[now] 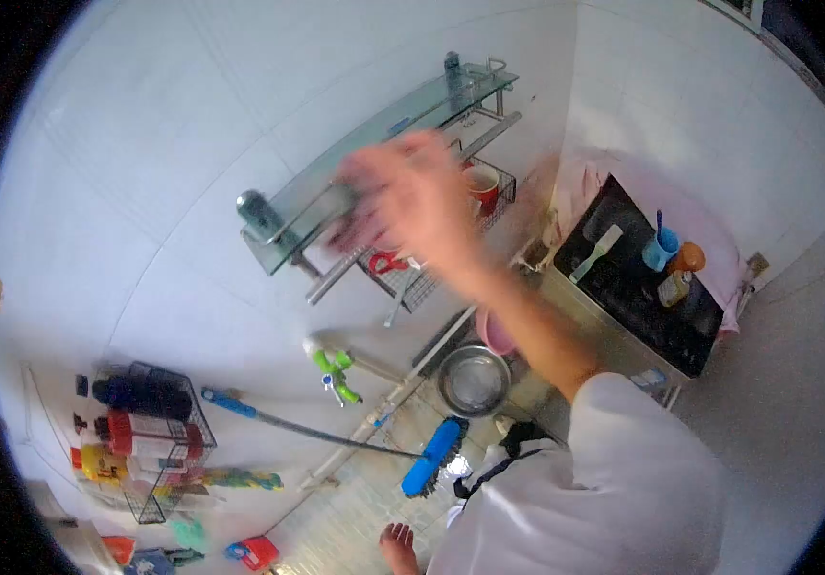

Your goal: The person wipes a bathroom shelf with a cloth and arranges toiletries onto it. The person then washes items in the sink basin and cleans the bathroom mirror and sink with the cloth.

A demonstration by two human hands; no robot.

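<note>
My right hand [422,201] is raised in front of the glass shelf [383,115] on the wall, smeared by motion. A dull reddish blur shows beside its fingers; I cannot tell whether it is something held or a reflection in the glass. Below the shelf hangs a wire rack [422,287] with a red-and-white cup [482,184] and a red-handled item [386,263]. Low in the view, my left hand [398,546] hangs with its fingers slightly apart, holding nothing visible.
Beneath are a metal basin [473,381], a pink bowl [496,332], a green-handled tap [333,372] and a blue brush [433,457] with a long handle. At right, a black-topped table [604,225] bears a blue cup [661,249]. A wire basket [158,503] with bottles hangs left.
</note>
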